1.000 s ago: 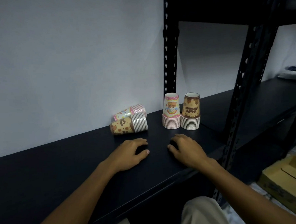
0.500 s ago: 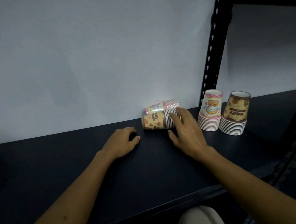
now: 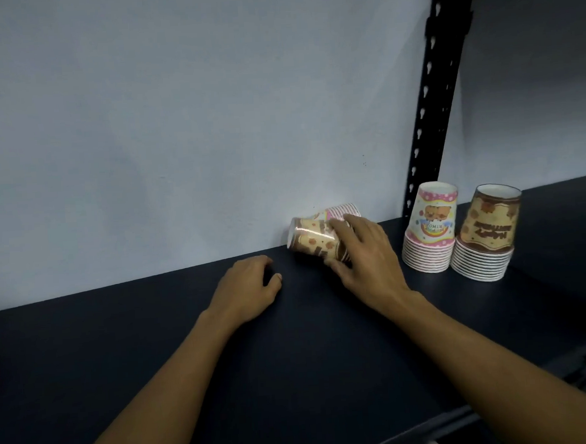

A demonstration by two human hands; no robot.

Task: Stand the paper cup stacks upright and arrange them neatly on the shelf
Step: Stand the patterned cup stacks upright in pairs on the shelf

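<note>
Left of the black slotted steel post point(image 3: 426, 117), the right hand point(image 3: 365, 255) is gripping a toppled brown bear-print paper cup stack point(image 3: 315, 242); the left hand point(image 3: 251, 288) is resting loosely curled, holding nothing, farther left.

Upside-down lettering on the standing brown cup stack point(image 3: 486, 227) seems to read "HAPPY BIRTHDAY", and the pink cup stack point(image 3: 431, 221) carries similar inverted print, too blurred to read.

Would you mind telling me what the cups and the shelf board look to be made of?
The standing pink cup stack and brown cup stack look like printed paper: thin white rolled rims, matte cartoon prints. The shelf board is dark, smooth and matte, likely painted metal or laminated board; I cannot tell which.
</note>
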